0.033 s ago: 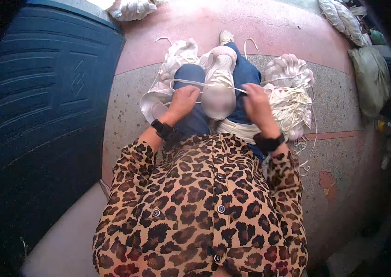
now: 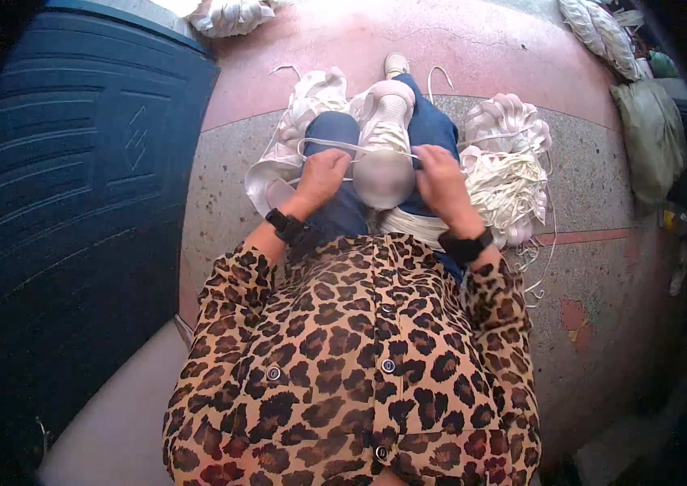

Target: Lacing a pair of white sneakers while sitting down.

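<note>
A white shoe upper (image 2: 386,113) lies lengthwise over my lap, its toe pointing away from me. Its rounded near end is blurred. A white shoelace (image 2: 335,145) crosses the upper and loops out on the left. My left hand (image 2: 325,176) is closed on the lace just left of the upper, fingertips pinched. On the other side my right hand (image 2: 442,180) has its fingers bent together at the lace, close to the upper's right edge.
White shoe uppers (image 2: 311,93) are piled beyond my left knee. To the right sit more nested uppers (image 2: 505,125) and a bundle of cream laces (image 2: 505,186). A dark blue door (image 2: 84,162) stands at the left; a pale sack (image 2: 651,142) is at the far right.
My right hand has moved left, in toward the shoe upper. The left hand and the upper stay nearly where they were.
</note>
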Demonstrator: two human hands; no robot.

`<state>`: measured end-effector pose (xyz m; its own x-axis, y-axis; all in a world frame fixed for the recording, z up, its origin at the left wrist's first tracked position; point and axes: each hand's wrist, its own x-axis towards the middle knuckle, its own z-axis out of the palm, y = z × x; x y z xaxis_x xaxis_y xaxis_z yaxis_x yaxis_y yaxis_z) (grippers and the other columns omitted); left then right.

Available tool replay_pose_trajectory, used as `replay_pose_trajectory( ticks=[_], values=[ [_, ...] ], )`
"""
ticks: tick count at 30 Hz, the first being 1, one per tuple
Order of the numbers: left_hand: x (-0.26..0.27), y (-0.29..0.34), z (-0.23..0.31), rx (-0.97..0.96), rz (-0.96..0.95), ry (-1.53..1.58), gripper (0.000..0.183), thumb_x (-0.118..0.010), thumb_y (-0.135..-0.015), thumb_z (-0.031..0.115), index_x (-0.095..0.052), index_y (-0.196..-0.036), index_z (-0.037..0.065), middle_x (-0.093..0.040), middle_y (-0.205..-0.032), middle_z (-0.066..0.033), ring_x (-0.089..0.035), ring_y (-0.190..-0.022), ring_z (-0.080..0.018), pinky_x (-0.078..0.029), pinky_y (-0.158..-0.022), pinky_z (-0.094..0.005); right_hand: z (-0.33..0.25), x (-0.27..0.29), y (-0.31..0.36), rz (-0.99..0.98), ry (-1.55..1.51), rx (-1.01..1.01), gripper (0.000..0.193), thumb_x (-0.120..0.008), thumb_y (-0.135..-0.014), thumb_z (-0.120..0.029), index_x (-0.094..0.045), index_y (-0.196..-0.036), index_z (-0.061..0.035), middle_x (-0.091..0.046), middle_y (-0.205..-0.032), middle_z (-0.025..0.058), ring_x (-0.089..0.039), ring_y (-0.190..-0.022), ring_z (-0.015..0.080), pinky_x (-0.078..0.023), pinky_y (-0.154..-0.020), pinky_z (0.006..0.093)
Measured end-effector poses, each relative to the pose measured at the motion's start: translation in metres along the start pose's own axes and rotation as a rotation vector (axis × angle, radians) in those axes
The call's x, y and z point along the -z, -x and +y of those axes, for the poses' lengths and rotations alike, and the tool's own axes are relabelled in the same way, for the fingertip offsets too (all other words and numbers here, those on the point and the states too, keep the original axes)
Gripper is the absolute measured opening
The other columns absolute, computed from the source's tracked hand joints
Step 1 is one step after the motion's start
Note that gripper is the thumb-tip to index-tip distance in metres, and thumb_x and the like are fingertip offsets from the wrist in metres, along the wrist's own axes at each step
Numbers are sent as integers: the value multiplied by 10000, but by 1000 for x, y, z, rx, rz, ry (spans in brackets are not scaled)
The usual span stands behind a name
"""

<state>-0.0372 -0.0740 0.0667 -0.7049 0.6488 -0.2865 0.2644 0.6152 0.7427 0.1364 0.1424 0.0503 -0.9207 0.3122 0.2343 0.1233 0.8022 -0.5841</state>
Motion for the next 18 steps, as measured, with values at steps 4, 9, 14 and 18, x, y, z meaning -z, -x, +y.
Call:
replay_pose_trajectory(
  ticks=[4, 9, 14, 18],
  values=[
    [-6, -7, 2, -91, 59, -106, 272, -524, -946, 205, -675, -914, -19, -672, -904, -250, -645, -883, -435, -504, -770, -487, -14, -7, -5, -76, -94, 1, 342, -621, -827, -32, -606, -1169, -45, -674, -957, 163, -650, -924, 324, -516, -797, 446],
    [-15, -10, 4, -94, 61, -84, 260, -518, -961, 199, -648, -890, -14, -660, -858, -255, -633, -853, -447, -495, -749, -506, -20, 25, 10, -14, -67, 23, 352, -649, -834, -47, -618, -1182, -88, -664, -757, 149, -664, -690, 328, -521, -585, 416],
    [-26, -13, 0, -231, 100, -139, 240, -509, -968, 187, -637, -901, -5, -654, -855, -252, -632, -848, -440, -502, -748, -494, -23, 30, 1, 148, -184, -2, 331, -617, -894, -41, -611, -1224, -59, -655, -776, 149, -656, -668, 282, -505, -574, 368],
    [-32, -10, 0, -273, 117, -231, 201, -517, -964, 180, -631, -913, 22, -649, -848, -235, -638, -836, -420, -508, -728, -496, -44, 50, -28, 178, -647, -263, 263, -540, -985, -58, -604, -1236, -11, -611, -757, 45, -567, -588, 125, -447, -531, 257]
  ],
)
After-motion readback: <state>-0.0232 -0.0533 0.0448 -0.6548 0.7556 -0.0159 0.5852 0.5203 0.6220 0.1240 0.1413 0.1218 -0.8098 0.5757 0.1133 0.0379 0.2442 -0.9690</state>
